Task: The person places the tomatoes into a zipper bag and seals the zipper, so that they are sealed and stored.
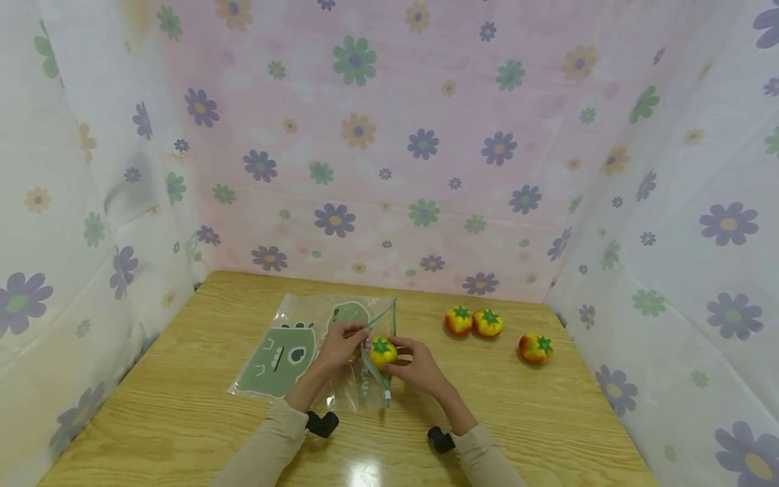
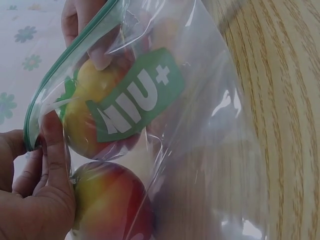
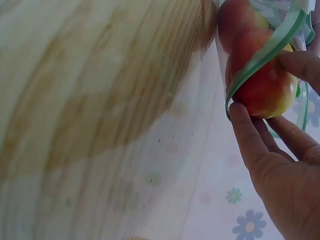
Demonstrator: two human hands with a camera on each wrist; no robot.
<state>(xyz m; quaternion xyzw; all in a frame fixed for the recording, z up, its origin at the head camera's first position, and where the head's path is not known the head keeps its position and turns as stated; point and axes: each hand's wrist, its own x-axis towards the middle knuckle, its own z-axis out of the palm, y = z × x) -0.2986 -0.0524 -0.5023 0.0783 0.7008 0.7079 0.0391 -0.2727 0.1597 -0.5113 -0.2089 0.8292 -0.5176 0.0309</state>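
A clear zip bag (image 1: 286, 358) with a green rim and green cartoon prints lies on the table, its mouth facing right. My left hand (image 1: 341, 348) pinches the bag's rim, plainly seen in the left wrist view with the fingers (image 2: 55, 155) at the opening. A red-and-yellow tomato-like fruit (image 1: 382, 353) with a green leafy top is at the mouth, partly behind the rim. My right hand (image 1: 421, 368) grips that fruit between thumb and fingers, as the right wrist view shows. A second such fruit (image 2: 112, 202) sits inside the bag beside it.
Two more tomato-like fruits (image 1: 473, 322) stand side by side at the back right of the wooden table (image 1: 487, 406). Another fruit (image 1: 535, 349) lies farther right. A flowered cloth (image 1: 389, 169) hangs behind and at both sides.
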